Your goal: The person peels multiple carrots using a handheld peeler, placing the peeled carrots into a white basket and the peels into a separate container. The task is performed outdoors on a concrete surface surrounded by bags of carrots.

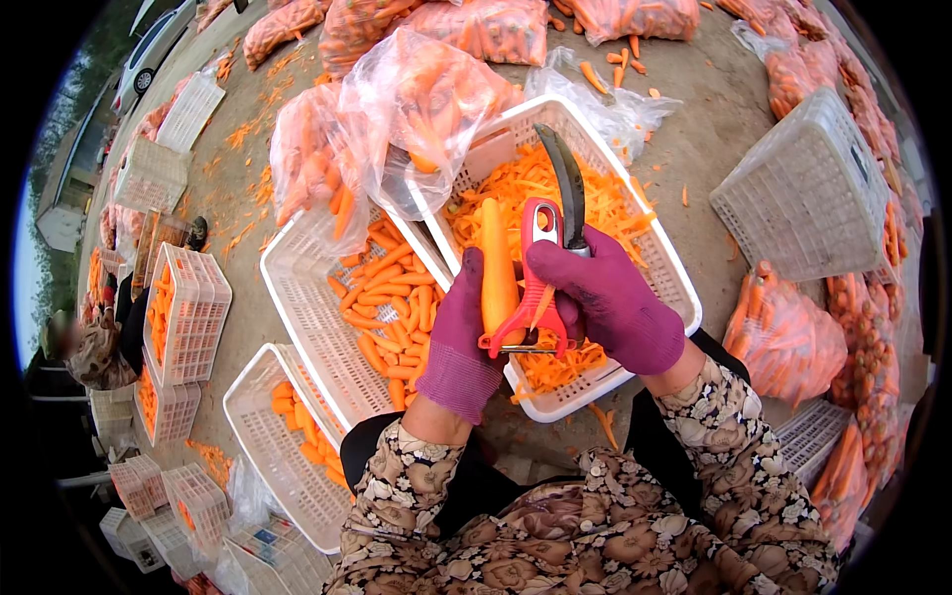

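My left hand (465,327), in a purple knit glove, grips a peeled carrot (497,268) held upright. In my right hand (617,297), gloved alike, are a red Y-shaped peeler (534,297) and a knife with a dark curved blade (569,186). The peeler's blade end points towards me and lies beside the carrot's lower end. Both hands are above a white plastic crate (688,294) holding a heap of orange carrot peelings (606,216). Left of it, another white crate (297,297) contains many peeled carrots (390,297).
Clear bags of carrots (431,97) rest at the crates' far end. A third crate (253,439) with carrots stands at lower left. At right are an upturned crate (803,186) and a bagged pile of carrots (785,335). A person (104,349) sits beside stacked crates at far left.
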A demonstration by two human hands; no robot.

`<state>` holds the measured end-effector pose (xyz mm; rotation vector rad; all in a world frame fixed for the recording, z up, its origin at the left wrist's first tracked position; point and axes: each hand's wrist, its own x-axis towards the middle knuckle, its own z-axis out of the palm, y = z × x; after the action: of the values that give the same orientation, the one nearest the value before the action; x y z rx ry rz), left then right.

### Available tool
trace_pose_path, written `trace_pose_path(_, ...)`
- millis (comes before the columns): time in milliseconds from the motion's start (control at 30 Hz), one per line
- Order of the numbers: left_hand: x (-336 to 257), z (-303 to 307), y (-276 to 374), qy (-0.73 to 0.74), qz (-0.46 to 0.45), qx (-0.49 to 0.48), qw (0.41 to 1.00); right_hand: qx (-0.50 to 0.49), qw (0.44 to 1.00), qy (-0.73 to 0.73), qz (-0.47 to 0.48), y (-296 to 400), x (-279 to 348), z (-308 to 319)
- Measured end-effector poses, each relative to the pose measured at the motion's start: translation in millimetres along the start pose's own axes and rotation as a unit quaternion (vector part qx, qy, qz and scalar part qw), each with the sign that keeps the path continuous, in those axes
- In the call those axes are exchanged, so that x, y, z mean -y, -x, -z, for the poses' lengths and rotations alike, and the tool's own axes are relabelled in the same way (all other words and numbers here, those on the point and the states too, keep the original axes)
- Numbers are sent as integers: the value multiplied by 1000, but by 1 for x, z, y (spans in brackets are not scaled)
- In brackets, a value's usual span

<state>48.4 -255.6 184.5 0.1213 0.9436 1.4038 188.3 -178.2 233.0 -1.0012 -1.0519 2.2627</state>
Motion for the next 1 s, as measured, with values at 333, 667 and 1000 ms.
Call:
trace_pose_path(333,-1,-13,2,15,-11,14,1000,30,999,30,-29,3,12,5)
trace_pose_path(667,8,-1,2,-6,25,-37,999,-33,999,15,38,15,14,8)
trace_pose_path(1000,14,-14,5,-57,8,-16,998,-5,999,-41,18,-1,12,18)
